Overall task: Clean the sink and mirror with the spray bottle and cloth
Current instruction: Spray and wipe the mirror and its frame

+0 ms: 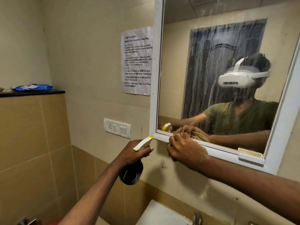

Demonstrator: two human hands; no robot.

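Clearly soft, the bunched cloth point(203, 138) fills the right hand point(185, 148) fingers; left hand point(136, 151) fingers wrap the light, rigid spray bottle point(132, 172) at its neck

The cloth point(202, 138) was mostly hidden under the right hand point(185, 149), only bunched folds showing. The left hand point(135, 151) covered the neck of the spray bottle point(132, 173). The sink point(159, 215) and tap point(197, 218) were cut off by the bottom edge. The mirror point(227, 62) ran past the top edge, streaks blurring its reflection.
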